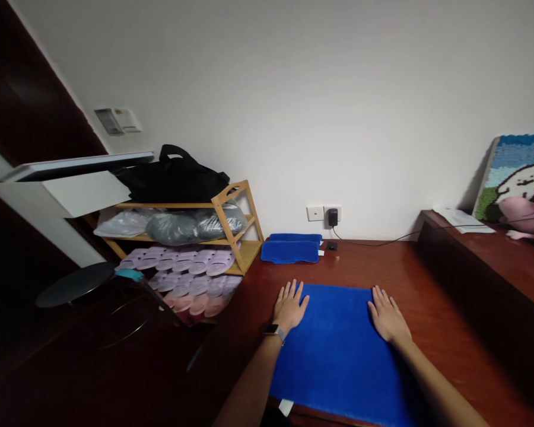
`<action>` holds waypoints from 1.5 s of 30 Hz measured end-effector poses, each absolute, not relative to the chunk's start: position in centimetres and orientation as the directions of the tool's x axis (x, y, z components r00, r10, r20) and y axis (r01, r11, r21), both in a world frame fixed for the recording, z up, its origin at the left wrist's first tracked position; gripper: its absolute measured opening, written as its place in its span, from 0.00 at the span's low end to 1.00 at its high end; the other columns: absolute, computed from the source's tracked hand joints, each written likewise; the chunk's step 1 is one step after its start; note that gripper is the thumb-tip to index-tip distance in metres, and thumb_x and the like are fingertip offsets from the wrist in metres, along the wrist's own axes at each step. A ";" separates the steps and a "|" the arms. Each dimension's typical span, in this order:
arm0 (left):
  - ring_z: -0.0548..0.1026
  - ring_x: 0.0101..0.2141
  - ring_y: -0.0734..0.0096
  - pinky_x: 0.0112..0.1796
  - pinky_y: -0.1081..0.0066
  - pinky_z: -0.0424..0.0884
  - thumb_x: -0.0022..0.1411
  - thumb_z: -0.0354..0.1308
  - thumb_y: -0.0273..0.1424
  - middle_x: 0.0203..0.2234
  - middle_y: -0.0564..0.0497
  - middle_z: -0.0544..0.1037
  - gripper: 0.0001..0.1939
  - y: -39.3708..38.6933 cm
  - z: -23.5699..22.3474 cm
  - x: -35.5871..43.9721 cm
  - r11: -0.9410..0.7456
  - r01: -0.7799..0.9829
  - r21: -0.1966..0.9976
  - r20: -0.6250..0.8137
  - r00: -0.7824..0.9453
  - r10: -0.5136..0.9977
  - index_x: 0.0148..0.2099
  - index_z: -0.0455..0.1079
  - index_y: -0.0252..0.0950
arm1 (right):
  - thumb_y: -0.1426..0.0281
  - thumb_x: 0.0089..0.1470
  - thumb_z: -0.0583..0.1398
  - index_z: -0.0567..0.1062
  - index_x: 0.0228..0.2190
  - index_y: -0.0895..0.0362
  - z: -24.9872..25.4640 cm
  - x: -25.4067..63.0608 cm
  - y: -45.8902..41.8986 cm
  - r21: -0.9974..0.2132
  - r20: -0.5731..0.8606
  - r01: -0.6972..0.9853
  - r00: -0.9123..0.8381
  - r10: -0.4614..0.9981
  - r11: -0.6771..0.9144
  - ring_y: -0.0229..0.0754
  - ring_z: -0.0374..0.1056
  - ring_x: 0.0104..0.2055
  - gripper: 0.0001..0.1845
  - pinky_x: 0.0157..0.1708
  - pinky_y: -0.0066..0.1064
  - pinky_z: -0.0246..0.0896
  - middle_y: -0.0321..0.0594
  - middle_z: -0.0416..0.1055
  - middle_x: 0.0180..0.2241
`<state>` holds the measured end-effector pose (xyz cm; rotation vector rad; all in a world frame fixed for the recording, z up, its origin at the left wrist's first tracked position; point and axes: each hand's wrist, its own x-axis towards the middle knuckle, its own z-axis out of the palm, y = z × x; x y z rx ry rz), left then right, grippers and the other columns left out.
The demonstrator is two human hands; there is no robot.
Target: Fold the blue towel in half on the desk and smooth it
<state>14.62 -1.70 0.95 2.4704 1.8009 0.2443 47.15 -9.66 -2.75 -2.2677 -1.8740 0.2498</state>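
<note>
A blue towel [338,350] lies spread flat on the reddish-brown wooden table [431,320], with a white tag at its near left corner. My left hand [290,305] rests palm down on the towel's far left corner, fingers spread, a watch on the wrist. On the opposite side, my right hand [389,314] presses flat over the far right corner, its fingers stretched out. Neither hand grips anything. Beyond the towel, folded blue towels [291,251] lie by the wall, overlapping, with small white tags at their right ends.
A black charger [333,217] sits in the wall socket, its cable running right. A raised wooden ledge [471,273] holds papers, a pink plush toy [527,216] and a picture. Left stands a wooden rack [231,237] with slippers and a black bag, near a round stool [78,284].
</note>
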 end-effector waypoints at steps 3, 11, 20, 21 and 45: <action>0.47 0.71 0.53 0.69 0.49 0.42 0.75 0.37 0.43 0.72 0.47 0.54 0.31 -2.0 1.9 16.5 -0.320 0.939 0.122 0.118 0.307 0.944 0.74 0.51 0.39 | 0.57 0.67 0.36 0.46 0.71 0.68 -2.6 47.1 -9.6 -0.285 -0.008 0.940 0.192 0.981 -0.186 0.46 0.35 0.75 0.39 0.72 0.44 0.29 0.47 0.40 0.73; 0.50 0.71 0.60 0.69 0.55 0.47 0.76 0.32 0.45 0.71 0.46 0.56 0.32 -6.8 0.5 30.0 -0.649 0.732 0.208 0.214 0.613 0.761 0.74 0.51 0.39 | 0.58 0.66 0.37 0.46 0.70 0.69 -2.7 47.0 -9.7 -0.259 -0.015 0.946 0.199 0.980 -0.196 0.47 0.34 0.75 0.39 0.72 0.43 0.28 0.48 0.40 0.73; 0.48 0.71 0.58 0.69 0.52 0.45 0.75 0.34 0.46 0.72 0.47 0.53 0.32 -2.5 0.7 19.3 -0.386 0.904 0.185 0.085 0.377 0.922 0.74 0.51 0.40 | 0.56 0.66 0.35 0.46 0.71 0.66 -3.4 47.0 -9.5 -0.211 0.002 0.956 0.207 0.978 -0.202 0.46 0.35 0.75 0.40 0.72 0.43 0.30 0.45 0.41 0.73; 0.48 0.71 0.58 0.69 0.53 0.46 0.75 0.35 0.46 0.72 0.47 0.53 0.32 -2.2 1.0 18.0 -0.365 0.914 0.178 0.075 0.357 0.931 0.74 0.51 0.39 | 0.56 0.66 0.35 0.46 0.71 0.66 -3.3 47.0 -9.5 -0.214 0.001 0.956 0.208 0.978 -0.203 0.46 0.35 0.75 0.40 0.72 0.43 0.30 0.45 0.41 0.73; 0.50 0.71 0.58 0.69 0.54 0.46 0.76 0.30 0.46 0.72 0.43 0.53 0.34 -3.2 3.2 22.4 -0.434 0.897 0.079 0.178 0.415 0.892 0.73 0.53 0.33 | 0.57 0.68 0.35 0.43 0.71 0.66 -1.2 45.6 -10.3 -0.203 -0.051 0.942 0.262 0.964 -0.267 0.43 0.33 0.75 0.38 0.72 0.39 0.28 0.43 0.37 0.74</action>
